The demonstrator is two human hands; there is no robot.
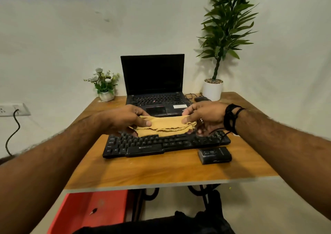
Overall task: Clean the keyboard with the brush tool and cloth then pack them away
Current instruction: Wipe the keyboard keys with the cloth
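At the centre of the frame I have the folded yellow cloth [166,126] pinched at both ends, held just above the far rows of the black keyboard [166,144]. My left hand [125,119] grips the cloth's left end, thumb on top and fingers curled beneath; my right hand [204,117], with dark cords on the wrist, nips the right end between thumb and fingertips. The keyboard lies across the middle of the wooden table [161,171]. Just right of it, lower right of centre, sits a small black case [215,155]; it may hold the brush tool, but I cannot tell. Behind the cloth stands an open laptop [154,83], screen dark.
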